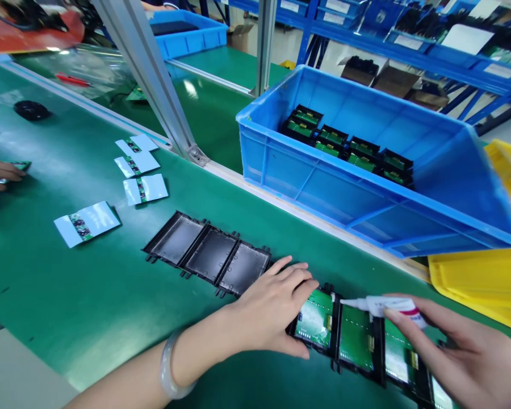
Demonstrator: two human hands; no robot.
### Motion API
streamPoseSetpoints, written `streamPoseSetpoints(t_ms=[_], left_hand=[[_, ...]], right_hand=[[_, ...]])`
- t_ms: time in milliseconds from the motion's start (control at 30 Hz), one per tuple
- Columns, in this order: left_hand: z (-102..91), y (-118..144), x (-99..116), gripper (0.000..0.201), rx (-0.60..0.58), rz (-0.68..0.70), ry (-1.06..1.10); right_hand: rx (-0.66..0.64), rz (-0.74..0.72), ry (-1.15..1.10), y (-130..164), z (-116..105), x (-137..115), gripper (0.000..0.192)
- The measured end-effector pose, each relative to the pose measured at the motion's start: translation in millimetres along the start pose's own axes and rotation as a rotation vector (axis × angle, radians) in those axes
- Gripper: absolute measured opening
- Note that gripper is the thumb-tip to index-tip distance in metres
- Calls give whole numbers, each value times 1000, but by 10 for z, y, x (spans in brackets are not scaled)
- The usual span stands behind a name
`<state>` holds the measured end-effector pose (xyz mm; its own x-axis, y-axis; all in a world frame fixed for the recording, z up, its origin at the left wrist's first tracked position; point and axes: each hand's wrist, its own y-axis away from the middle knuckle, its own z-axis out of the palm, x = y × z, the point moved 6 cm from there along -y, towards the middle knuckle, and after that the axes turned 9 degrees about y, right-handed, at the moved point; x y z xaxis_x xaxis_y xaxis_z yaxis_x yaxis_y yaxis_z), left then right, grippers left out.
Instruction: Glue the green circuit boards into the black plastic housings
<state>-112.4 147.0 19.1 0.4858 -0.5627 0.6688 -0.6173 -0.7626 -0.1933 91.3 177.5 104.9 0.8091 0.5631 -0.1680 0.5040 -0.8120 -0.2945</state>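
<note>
My right hand [464, 352] pinches a small white glue tube [396, 307] with red markings. Its thin nozzle points left, at the far edge of a green circuit board [356, 338] seated in a black plastic case. My left hand [276, 304] spans the neighbouring case, fingers over the far side and thumb along the near side, gripping it. That case holds another green circuit board [315, 321]. More filled cases continue in the row to the lower right, partly hidden by my right hand. Left of my left hand lie three joined black cases [210, 253] with bare insides.
Several boards with pale blue film [96, 218] lie left on the green bench [123, 301]. Beyond the bench rail, a blue crate [315, 182] holds filled cases. A yellow bin [481, 284] stands right. A metal post [153, 74] rises behind. Another person's hand [2, 173] is far left.
</note>
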Motion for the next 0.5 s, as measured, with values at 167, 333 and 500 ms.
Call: streamPoseSetpoints(t_ms=[167,333,500], left_hand=[[-43,-14,6,94,-61,-19,8],[-63,-41,19,102,-107,-65,14],[-50,-61,25,99,-124,-83,3]], right_hand=[[-241,148,-299,-40,196,34,25],[-422,158,-492,-48,514,-207,25],[-466,64,-478,-41,653,-353,25]])
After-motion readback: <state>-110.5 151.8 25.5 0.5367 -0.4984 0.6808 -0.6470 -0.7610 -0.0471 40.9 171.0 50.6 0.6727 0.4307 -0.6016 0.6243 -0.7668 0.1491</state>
